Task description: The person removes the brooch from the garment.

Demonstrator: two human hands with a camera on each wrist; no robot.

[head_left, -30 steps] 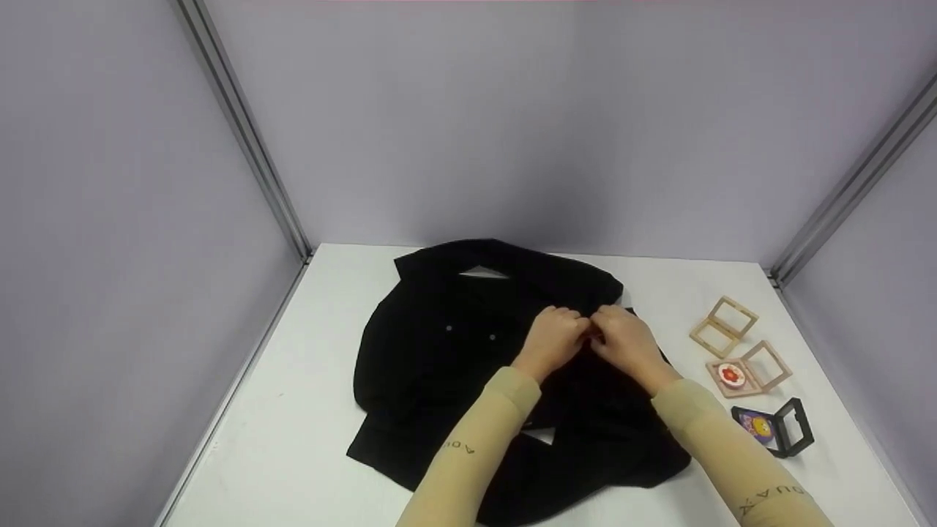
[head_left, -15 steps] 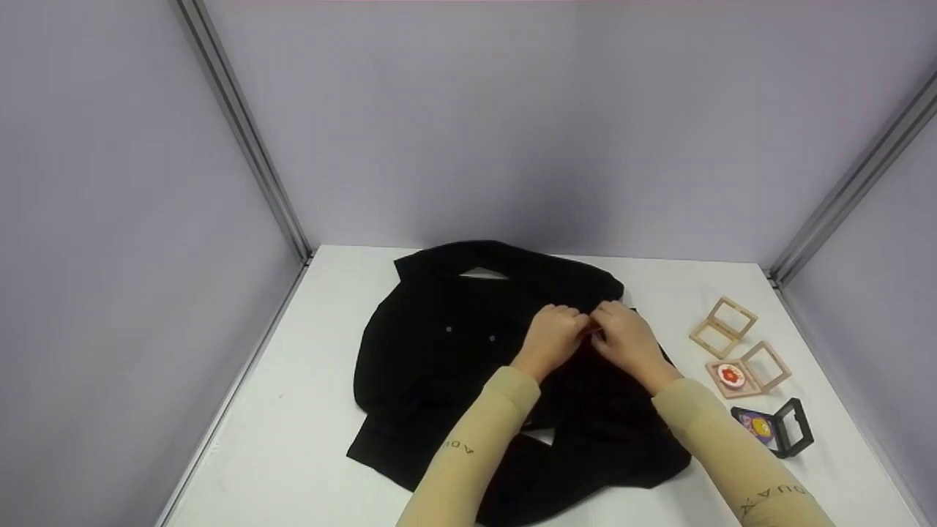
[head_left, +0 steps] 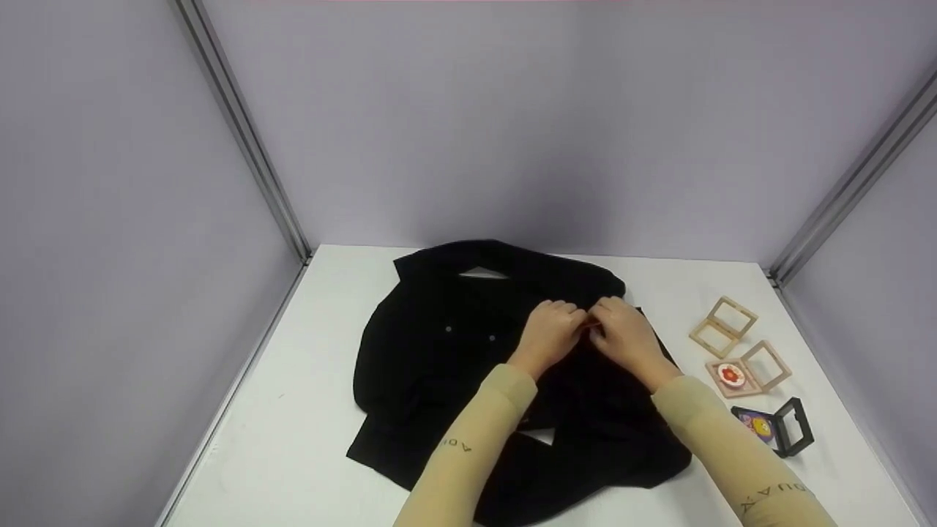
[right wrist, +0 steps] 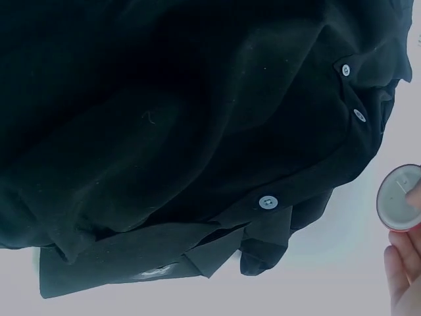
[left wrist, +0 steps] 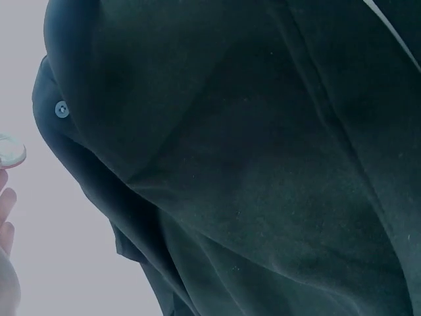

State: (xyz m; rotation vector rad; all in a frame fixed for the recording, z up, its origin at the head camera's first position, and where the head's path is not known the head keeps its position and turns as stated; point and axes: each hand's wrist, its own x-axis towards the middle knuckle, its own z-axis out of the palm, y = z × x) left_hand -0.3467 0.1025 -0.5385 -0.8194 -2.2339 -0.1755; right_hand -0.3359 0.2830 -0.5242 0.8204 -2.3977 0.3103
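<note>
A black buttoned shirt (head_left: 417, 366) lies spread on the white table, its pale buttons showing. Over its right part, my left hand (head_left: 550, 333) and right hand (head_left: 626, 333) meet fingertip to fingertip. Their curled fingers pinch a small round badge (head_left: 591, 324), of which only a reddish sliver shows in the head view. In the right wrist view the badge (right wrist: 397, 201) shows a pale back with a thin pin and a red rim, with a thumb on it. At the left edge of the left wrist view, the badge (left wrist: 11, 152) sits above some fingertips.
Three open hinged cases stand right of the shirt: a wood-coloured case (head_left: 707, 323), a pink case (head_left: 750, 387) holding a badge with a red flower, and a black case (head_left: 790, 448) with a purple and yellow badge. Grey walls (head_left: 468, 132) enclose the table (head_left: 293, 439).
Both hands have moved slightly away from the wearer, still together at the badge. The shirt's right edge has shifted a little; the cases stay put.
</note>
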